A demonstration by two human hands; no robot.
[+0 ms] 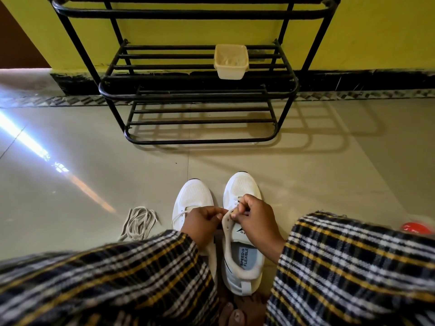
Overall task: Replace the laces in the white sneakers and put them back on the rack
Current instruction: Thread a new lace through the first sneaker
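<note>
Sat side by side on the pale tiled floor [306,175], toes toward the wall: two white mesh sneakers, the left sneaker [193,198] partly covered by a plaid sleeve [117,274], the right sneaker [242,250] showing its insole with a printed label. Over the right sneaker, both hands at work on the eyelet row. Left hand [202,222] with fingers curled, pinching the edge of the sneaker's upper by the tongue; right hand [256,222] with fingers curled close, pinching something small at the eyelets, most likely a lace end, though too small to tell for certain. Across the left sneaker's front, a thin white lace [181,214] threaded through the lower eyelets. Just left of the sneakers on the floor, a loose bundle of off-white flat laces [138,223], apart from the shoes. Ahead against the yellow wall [376,31], a black metal tube shoe rack [197,90], its lower shelves bare of shoes, with a cream plastic square tub [231,62] on the middle shelf. At the far right edge, a blurred red object [413,228].
</note>
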